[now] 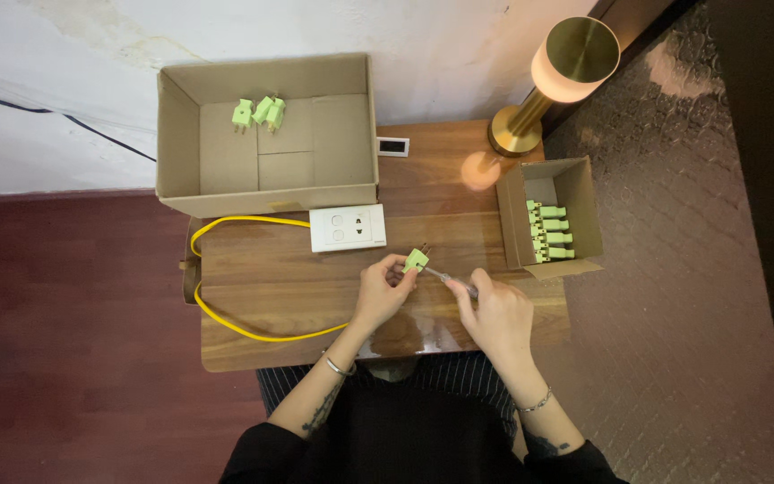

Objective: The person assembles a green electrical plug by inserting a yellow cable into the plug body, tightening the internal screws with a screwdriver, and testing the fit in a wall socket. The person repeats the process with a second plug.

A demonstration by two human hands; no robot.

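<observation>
The left hand (385, 289) pinches a green plug (416, 260) above the wooden counter (270, 287), just below the white socket plate (348, 228). The right hand (494, 314) grips a thin screwdriver (451, 279), whose tip meets the plug.

A large open brown carton (266, 134) sits at my desk's (270, 287) far left edge. A small open brown box (553, 215) stands at its right edge. A little white-framed dark screen (392, 146) lies just right of the carton.
</observation>
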